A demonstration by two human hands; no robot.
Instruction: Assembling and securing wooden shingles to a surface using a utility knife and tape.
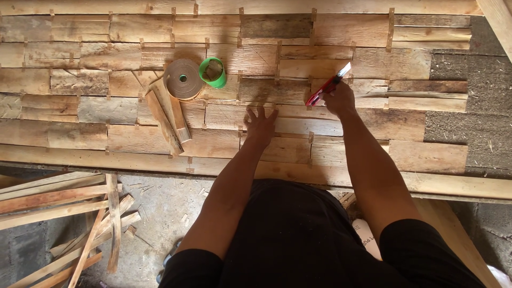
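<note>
My right hand (340,100) grips a red utility knife (328,85) whose blade tip points up and right over the wooden plank panel (106,109). My left hand (260,125) lies flat on the planks with its fingers spread, holding nothing, a little to the left of and below the knife. The panel is made of many short rough boards with small paper strips across the joints.
A brown roll of tape (182,79) and a green roll (213,72) sit on the panel at upper left, beside two loose wood strips (166,120). A pile of thin slats (69,218) lies on the concrete floor at lower left. Bare grey board (480,112) shows at right.
</note>
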